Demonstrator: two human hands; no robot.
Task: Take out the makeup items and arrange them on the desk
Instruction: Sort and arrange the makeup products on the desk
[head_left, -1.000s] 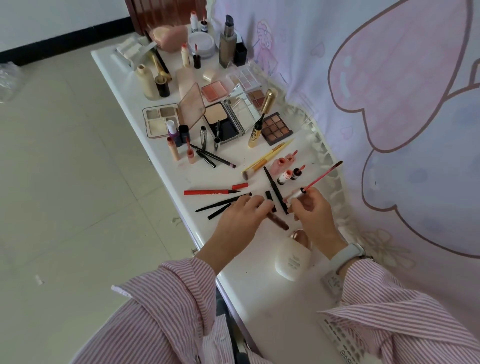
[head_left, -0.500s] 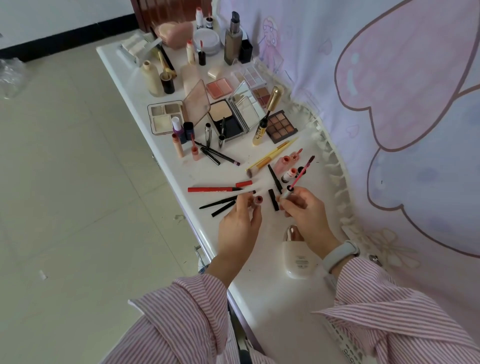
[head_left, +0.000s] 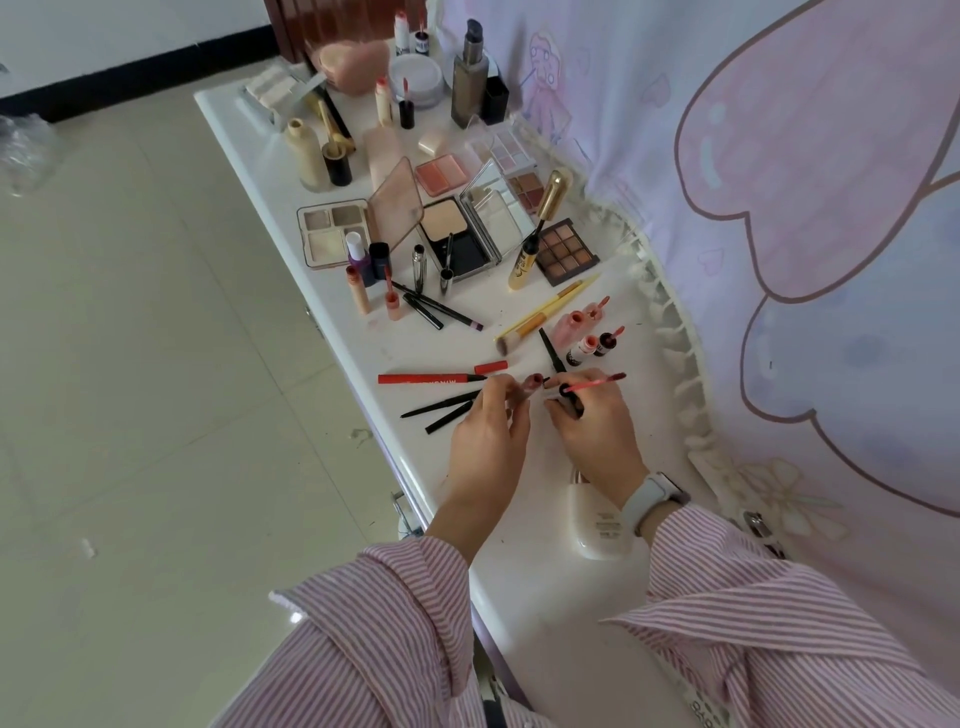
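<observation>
white counter (head_left: 524, 587) runs away from the person, carrying the spread of makeup, with a pink-and-lilac cartoon curtain (head_left: 779, 208) hanging on the side beyond the right hand. well past both sets of fingers lie the open palettes: a pale eyeshadow palette (head_left: 327, 234), a powder compact (head_left: 457, 234) with its mirror up, and a brown nine-pan palette (head_left: 566, 249). nearer the person than the right hand's fingers, partly under that wrist, sits a white rounded case (head_left: 597, 525).

left hand (head_left: 485, 441) has its thumb and first fingers curled to pinch a small dark-red lip gloss tube (head_left: 532, 385), held just above the counter. right hand (head_left: 597, 431) pinches the gloss wand (head_left: 597, 383) close to the tube's mouth, its pink stem slanting away from the fingers toward the curtain; whether wand and tube touch cannot be told.

just beyond the left fingers lies a red pencil (head_left: 431, 379), and two black pencils (head_left: 441, 408) run out from under them. just past the right fingers stand small red and orange bottles (head_left: 592, 345), with a yellow-handled brush (head_left: 545, 312) behind.
</observation>
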